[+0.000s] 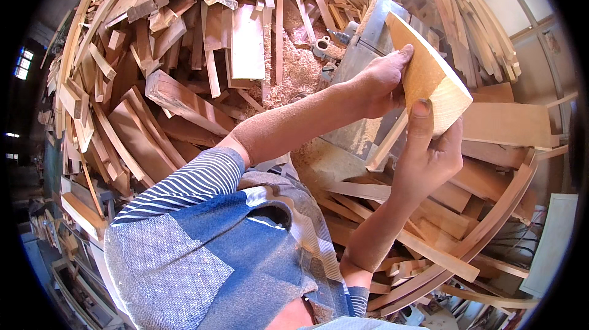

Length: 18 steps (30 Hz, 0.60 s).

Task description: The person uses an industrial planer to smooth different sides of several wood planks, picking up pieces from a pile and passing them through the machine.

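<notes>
A pale, curved wooden board [423,63], wide at its near end and narrowing away from me, is held up in both hands. My left hand [385,81] grips its left edge, thumb on the broad face and the fingers hidden behind or below it. At the near end, my right hand [426,152] is closed on the board, with its thumb pressed on the face and its fingers wrapped behind. Below the board lies the flat grey metal table of a woodworking machine [354,63], dusted with sawdust. A thin wooden strip [388,143] slants beneath my hands.
Stacked wood offcuts [178,41] rise high on the left and at the back. Shavings [300,75] lie heaped beside the machine. Long curved boards [485,225] and loose pieces crowd the right. A leaning bundle of strips [469,23] stands at the far right.
</notes>
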Each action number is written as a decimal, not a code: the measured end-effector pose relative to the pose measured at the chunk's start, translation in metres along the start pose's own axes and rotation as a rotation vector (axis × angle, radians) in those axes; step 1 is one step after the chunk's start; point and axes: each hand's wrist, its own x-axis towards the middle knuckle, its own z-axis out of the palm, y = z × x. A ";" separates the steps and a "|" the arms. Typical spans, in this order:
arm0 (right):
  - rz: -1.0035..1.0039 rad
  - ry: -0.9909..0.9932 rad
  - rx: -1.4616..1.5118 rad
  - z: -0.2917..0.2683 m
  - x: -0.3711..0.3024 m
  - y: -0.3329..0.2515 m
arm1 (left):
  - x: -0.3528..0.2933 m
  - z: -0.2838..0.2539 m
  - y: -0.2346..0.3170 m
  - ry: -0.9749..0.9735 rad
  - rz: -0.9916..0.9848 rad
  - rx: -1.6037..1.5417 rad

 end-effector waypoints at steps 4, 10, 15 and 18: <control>-0.022 -0.004 0.000 0.000 0.001 0.002 | -0.002 0.002 0.002 0.037 0.006 -0.002; -0.007 0.009 -0.074 -0.006 -0.004 0.009 | 0.000 0.003 -0.007 0.048 -0.024 -0.010; 0.133 -0.152 -0.126 -0.040 -0.038 0.039 | 0.034 -0.054 -0.021 0.270 -0.101 0.140; 0.389 -0.149 0.133 -0.061 -0.096 0.070 | 0.081 -0.118 -0.036 0.307 -0.155 0.212</control>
